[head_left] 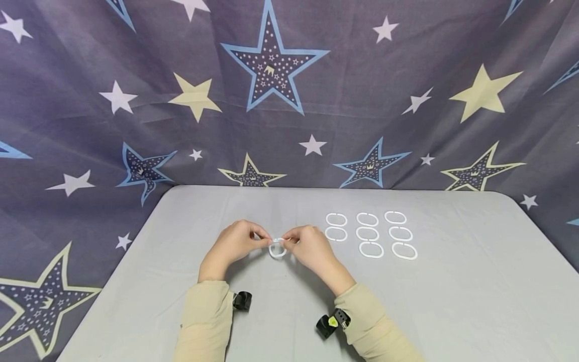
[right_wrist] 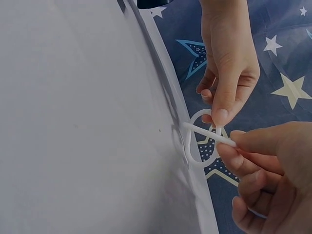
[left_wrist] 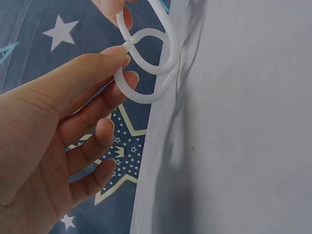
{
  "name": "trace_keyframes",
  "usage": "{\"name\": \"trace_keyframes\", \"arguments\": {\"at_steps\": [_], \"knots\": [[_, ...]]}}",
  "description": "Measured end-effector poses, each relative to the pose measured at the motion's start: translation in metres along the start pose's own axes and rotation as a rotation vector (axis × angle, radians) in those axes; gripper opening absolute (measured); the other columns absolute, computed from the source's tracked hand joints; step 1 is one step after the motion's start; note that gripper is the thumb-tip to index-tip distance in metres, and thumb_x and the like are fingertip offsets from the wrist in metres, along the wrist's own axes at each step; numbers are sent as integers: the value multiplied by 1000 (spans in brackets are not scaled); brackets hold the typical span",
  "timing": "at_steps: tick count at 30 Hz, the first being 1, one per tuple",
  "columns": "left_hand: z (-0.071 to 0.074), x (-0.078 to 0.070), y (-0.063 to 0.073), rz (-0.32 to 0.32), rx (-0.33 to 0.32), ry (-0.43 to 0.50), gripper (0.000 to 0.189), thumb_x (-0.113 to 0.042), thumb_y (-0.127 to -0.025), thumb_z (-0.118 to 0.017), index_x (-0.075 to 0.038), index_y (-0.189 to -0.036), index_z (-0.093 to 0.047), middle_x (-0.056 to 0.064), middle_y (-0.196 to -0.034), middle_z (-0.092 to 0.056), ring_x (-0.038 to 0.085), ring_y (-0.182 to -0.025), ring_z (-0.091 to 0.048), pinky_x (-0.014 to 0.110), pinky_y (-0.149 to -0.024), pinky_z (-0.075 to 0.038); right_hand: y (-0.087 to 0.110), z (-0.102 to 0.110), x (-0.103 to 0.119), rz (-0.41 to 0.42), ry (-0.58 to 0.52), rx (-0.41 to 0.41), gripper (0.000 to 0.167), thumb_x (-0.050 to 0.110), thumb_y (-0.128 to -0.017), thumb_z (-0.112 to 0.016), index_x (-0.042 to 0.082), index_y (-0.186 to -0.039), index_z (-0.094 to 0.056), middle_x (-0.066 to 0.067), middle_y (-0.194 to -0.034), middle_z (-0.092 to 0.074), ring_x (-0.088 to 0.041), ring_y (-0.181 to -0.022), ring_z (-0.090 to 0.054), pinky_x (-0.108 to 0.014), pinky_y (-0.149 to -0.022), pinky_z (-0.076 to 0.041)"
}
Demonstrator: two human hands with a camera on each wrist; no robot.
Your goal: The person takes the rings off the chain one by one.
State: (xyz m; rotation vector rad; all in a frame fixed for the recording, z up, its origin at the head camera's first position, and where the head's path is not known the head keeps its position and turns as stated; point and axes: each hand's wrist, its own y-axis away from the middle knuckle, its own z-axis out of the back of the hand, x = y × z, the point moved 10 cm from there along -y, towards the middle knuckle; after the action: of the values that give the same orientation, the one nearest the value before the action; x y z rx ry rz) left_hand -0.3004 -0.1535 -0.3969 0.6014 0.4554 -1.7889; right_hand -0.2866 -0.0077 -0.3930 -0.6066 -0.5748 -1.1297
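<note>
Two white oval plastic links meet between my hands above the grey table. My left hand (head_left: 235, 246) pinches one link (left_wrist: 146, 99) by its side, between thumb and index finger; the other fingers are loosely bent. The second link (right_wrist: 207, 132) is pinched between the thumb and fingertips of my right hand (head_left: 312, 247). In the right wrist view this link stands edge-on and crosses the left hand's link. The two overlap in the left wrist view too, near both sets of fingertips. Whether one is hooked through the other, I cannot tell.
To the right of my hands, several more white oval links (head_left: 371, 257) lie flat in three columns on the grey-covered table (head_left: 452, 301). A dark star-patterned cloth (head_left: 353, 110) hangs behind the table's far edge. Black devices (head_left: 243, 300) are strapped at both wrists.
</note>
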Motion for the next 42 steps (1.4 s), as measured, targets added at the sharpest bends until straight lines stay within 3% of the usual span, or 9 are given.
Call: {"name": "trace_keyframes", "arguments": {"at_steps": [12, 24, 42], "knots": [[-3, 1, 0, 21, 18, 16, 7, -30, -81, -83, -23, -82, -79, -9, -75, -67, 13, -63, -50, 32, -57, -41, 0, 1, -4, -46, -21, 7, 11, 16, -84, -76, 9, -93, -79, 5, -72, -69, -6, -61, -56, -25, -61, -48], [-7, -3, 0, 1, 43, 31, 5, -23, -78, -84, -22, -80, -80, -7, -72, -65, 13, -61, -49, 31, -57, -41, 1, -1, -10, -70, -34, 28, 8, 13, -80, -75, 10, -86, -79, 6, -70, -69, -5, -58, -56, -24, -57, -47], [-7, -9, -2, -62, -6, -7, 5, -25, -79, -84, -26, -77, -79, -15, -72, -65, 12, -59, -46, 31, -55, -38, 0, 3, -10, -62, -36, 26, 8, 12, -81, -74, 10, -86, -80, 5, -71, -71, -5, -59, -57, -24, -57, -47]]}}
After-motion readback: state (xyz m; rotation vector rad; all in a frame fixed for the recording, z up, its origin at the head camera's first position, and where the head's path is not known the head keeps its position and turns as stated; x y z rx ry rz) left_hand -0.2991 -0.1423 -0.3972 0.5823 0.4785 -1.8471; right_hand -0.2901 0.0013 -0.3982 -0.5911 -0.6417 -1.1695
